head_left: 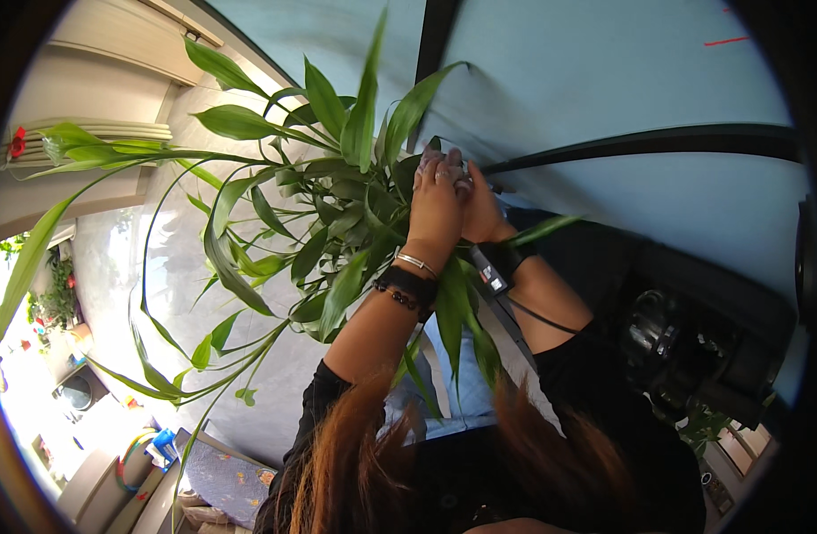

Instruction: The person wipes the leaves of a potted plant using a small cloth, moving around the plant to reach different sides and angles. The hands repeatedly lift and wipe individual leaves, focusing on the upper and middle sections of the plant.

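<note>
A large leafy green potted-type plant (346, 200) spreads long pointed leaves across the middle and left; whatever holds its base is hidden under the foliage. At its right side my two hands are brought together. My left hand (437, 200) has its fingers bent and closed, with a ring on one. Close against it, my right hand (482, 209) is curled and partly hidden behind the left. Something greyish-purple shows between the fingers, too small to name. A dark leaf tip (435, 143) pokes out just above them. Leaves also hang over my wrists.
A blue panel wall (604, 80) with dark frame strips stands ahead and right. A black chair-like object (693, 329) is at the right. Grey floor (114, 258) lies left. A patterned cushion (226, 481) and more plants (56, 289) are at lower and far left.
</note>
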Action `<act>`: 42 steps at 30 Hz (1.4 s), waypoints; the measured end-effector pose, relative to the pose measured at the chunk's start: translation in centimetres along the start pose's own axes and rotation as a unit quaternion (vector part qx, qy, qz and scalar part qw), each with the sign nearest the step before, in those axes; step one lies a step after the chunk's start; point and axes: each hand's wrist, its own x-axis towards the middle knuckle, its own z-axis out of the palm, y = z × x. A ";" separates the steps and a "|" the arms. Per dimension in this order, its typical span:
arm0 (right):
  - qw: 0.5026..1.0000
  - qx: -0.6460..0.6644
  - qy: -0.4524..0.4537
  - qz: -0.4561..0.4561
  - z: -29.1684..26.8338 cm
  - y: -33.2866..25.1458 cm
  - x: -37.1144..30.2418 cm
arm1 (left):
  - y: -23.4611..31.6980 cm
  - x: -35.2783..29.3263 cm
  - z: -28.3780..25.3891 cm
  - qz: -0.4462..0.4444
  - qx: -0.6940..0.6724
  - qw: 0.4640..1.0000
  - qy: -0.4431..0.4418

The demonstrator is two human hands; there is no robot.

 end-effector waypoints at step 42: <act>0.985 -0.123 0.100 0.069 -0.2 -0.3 1.4 | -1.8 -0.2 -1.5 -0.088 -0.014 0.988 -0.128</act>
